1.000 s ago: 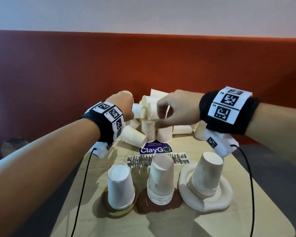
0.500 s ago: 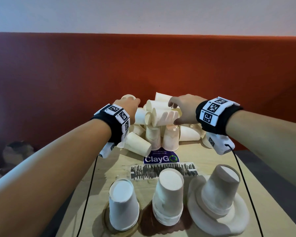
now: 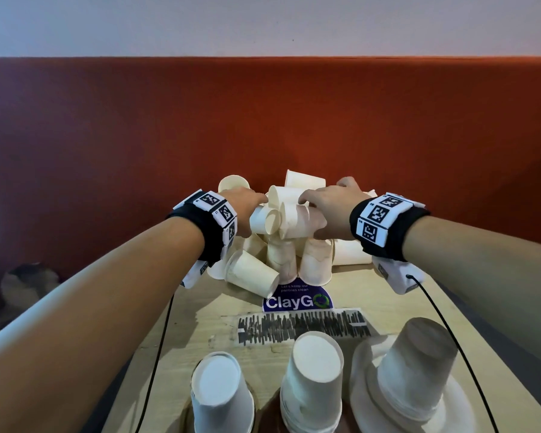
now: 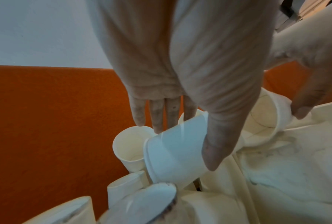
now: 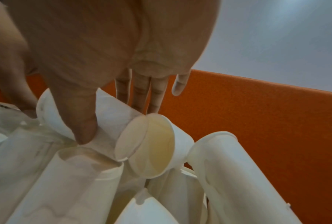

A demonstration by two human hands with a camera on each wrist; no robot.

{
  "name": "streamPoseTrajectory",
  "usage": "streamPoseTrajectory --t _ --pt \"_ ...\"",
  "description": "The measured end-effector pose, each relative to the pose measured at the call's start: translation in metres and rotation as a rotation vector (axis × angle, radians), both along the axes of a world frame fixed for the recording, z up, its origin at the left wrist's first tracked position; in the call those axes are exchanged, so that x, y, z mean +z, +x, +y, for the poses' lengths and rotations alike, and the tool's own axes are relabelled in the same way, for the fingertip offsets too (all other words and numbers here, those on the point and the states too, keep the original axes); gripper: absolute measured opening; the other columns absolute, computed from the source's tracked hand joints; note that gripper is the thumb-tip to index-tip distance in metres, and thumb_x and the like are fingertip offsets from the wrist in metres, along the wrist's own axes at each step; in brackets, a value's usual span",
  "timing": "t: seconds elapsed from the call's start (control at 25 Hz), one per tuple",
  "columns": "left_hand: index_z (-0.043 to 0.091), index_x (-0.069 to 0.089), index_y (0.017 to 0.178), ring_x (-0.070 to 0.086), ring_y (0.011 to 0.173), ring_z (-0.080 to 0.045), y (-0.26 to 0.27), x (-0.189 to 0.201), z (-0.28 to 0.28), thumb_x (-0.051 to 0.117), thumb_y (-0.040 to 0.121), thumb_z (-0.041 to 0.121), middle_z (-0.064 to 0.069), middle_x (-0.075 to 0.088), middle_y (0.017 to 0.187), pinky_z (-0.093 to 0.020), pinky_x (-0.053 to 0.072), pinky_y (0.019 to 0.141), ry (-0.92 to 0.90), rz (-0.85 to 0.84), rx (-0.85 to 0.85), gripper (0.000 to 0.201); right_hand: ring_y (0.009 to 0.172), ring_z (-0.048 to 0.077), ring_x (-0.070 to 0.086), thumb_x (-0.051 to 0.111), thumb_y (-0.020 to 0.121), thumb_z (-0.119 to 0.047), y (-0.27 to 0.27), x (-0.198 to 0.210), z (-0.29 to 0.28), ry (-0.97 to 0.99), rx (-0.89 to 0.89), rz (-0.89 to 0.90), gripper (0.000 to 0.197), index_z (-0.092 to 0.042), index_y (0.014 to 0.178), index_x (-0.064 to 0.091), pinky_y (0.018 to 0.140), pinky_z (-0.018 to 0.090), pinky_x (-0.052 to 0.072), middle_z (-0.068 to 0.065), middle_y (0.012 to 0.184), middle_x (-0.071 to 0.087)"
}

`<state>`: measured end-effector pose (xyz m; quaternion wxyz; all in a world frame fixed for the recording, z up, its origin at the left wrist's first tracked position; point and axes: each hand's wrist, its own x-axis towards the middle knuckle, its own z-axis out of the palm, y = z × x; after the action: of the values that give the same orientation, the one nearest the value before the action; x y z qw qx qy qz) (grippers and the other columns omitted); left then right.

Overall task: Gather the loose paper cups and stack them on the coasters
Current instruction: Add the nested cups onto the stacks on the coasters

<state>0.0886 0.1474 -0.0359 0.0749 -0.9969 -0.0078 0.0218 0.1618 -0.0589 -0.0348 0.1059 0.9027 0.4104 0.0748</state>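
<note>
My left hand pinches a sideways cup, base pointing right. My right hand clasps another lying cup, mouth facing left, rims nearly touching over the pile. Stacks sit near me.

Left hand and right hand each hold a sideways cup atop the pile, behind three stacks on coasters

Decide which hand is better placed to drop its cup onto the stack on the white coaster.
Right. The right hand already holds a cup, and the white coaster with its stack lies on that hand's side; the left hand would need to cross over.
</note>
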Motion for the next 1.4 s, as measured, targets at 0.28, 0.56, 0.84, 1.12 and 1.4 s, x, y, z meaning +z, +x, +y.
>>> streamPoseTrajectory --t 0.28,0.56,0.84,1.12,1.4 --pt "0.023 0.058 0.118 0.058 0.105 -0.024 -0.002 0.004 -0.004 0.073 0.082 0.033 0.003 0.065 0.109 -0.031 0.032 0.079 0.053 -0.066 -0.069 0.040 0.104 0.015 0.058 0.069 0.076 -0.047 -0.004 0.008 -0.002 0.052 0.020 -0.006 0.059 -0.033 0.128 0.046 0.102 0.041 0.028 -0.013 0.116 0.061" --pt "0.025 0.054 0.118 0.057 0.102 -0.020 -0.041 0.042 -0.018 0.073 0.079 0.041 0.007 0.063 0.108 -0.035 0.033 0.094 -0.032 -0.162 -0.080 0.046 0.091 0.016 0.059 0.078 0.071 -0.041 -0.046 0.046 -0.025 0.314 0.030 0.133 0.064 -0.032 0.120 0.037 0.088 0.039 0.050 -0.008 0.114 0.055" --pt "0.032 0.050 0.122 0.058 0.092 -0.013 -0.127 0.060 -0.039 0.074 0.074 0.051 0.013 0.061 0.104 -0.032 0.051 0.076 -0.270 -0.255 -0.097 0.056 0.093 0.015 0.058 0.069 0.064 -0.054 -0.117 0.063 -0.063 0.563 0.248 0.217 0.054 -0.039 0.111 0.047 0.079 0.041 0.052 -0.012 0.108 0.055" --pt "0.037 0.034 0.133 0.065 0.090 -0.004 -0.194 0.044 -0.033 0.086 0.064 0.051 0.012 0.068 0.098 -0.027 0.056 0.080 -0.571 -0.429 -0.085 0.088 0.090 0.005 0.060 0.083 0.073 -0.036 -0.151 0.068 -0.064 0.712 0.350 0.299 0.054 -0.033 0.117 0.052 0.074 0.022 0.050 -0.016 0.104 0.063" --pt "0.040 0.011 0.148 0.064 0.098 -0.008 -0.196 0.027 -0.021 0.087 0.065 0.047 0.009 0.065 0.104 -0.033 0.053 0.094 -0.809 -0.408 -0.134 0.113 0.089 0.009 0.063 0.082 0.075 -0.033 -0.154 0.070 -0.048 0.736 0.353 0.333 0.039 -0.035 0.109 0.064 0.079 0.030 0.053 -0.012 0.098 0.069"
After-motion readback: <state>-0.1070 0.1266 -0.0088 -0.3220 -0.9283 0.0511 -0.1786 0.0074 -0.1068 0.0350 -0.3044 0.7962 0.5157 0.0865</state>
